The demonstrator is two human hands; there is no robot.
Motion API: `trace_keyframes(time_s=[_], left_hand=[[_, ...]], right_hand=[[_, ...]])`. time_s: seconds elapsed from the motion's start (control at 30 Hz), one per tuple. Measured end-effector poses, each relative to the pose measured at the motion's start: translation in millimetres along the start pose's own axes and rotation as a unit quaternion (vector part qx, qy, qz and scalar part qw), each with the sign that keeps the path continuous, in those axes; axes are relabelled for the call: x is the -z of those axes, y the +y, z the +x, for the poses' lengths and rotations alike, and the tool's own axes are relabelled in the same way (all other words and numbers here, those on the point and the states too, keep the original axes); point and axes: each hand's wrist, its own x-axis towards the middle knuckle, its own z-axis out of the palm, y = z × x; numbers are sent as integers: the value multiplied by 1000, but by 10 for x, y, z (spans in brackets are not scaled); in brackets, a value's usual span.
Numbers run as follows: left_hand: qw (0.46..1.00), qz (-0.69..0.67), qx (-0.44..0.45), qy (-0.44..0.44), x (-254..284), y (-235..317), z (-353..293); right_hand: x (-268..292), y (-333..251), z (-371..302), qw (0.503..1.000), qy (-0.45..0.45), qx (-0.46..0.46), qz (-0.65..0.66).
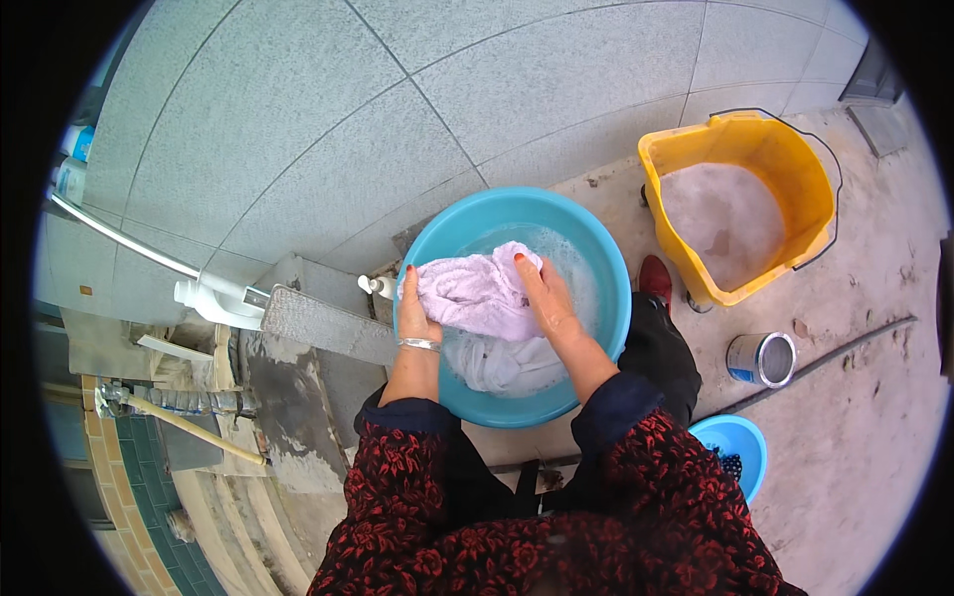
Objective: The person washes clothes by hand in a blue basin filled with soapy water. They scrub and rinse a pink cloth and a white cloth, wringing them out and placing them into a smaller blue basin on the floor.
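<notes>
Both hands on one item: a lilac cloth (pixel 475 298), wet-looking and bunched, held up across the middle of a round blue basin (pixel 517 411).

Left hand (pixel 417 316) — partly curled, gripping the cloth's left end; thumb lies up along the edge, silver bracelet (pixel 419 345) at the wrist. Right hand (pixel 553 301) — likewise half-closed on the right end, thumb laid over the top. The other fingers seem to pass behind or under the fabric; it covers them, so their exact placement cannot be told.

Basin contents: sudsy water (pixel 579 273), plus a white cloth (pixel 497 366) partly in it, just below the lilac one as seen from above. A pale pump bottle (pixel 380 286) is just beside the basin's left rim.

Right of the basin: a yellow bucket (pixel 817 189) with cloudy, foamy liquid (pixel 723 223) inside and a dark wire handle. A red shoe (pixel 655 276) shows between bucket and basin. Nearer the wearer, a metal can (pixel 763 360) on the concrete floor (pixel 855 437), a dark hose (pixel 845 351) close by, and a small blue bowl (pixel 756 447) holding dark spotted fabric (pixel 732 466).
</notes>
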Motion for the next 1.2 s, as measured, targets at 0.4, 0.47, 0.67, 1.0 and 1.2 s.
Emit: trace_keyframes(time_s=[0.4,0.47,0.67,1.0,1.2], left_hand=[[524,850,42,-40,63,-532,-23],[521,853,10,-16,26,-575,-35],[566,824,-14,-33,8,-454,120],[952,216,-112,-186,-611,602,-536],[971,5,-51,-232,-1339,946,-1164]], right_hand=[[-151,749,-2,774,-23,176,-608],[-193,734,26,778,-62,147,-608],[-174,659,97,792,-92,142,-587],[71,557,139,997,18,-50,63],[26,48,-144,898,-123,-158,392]])
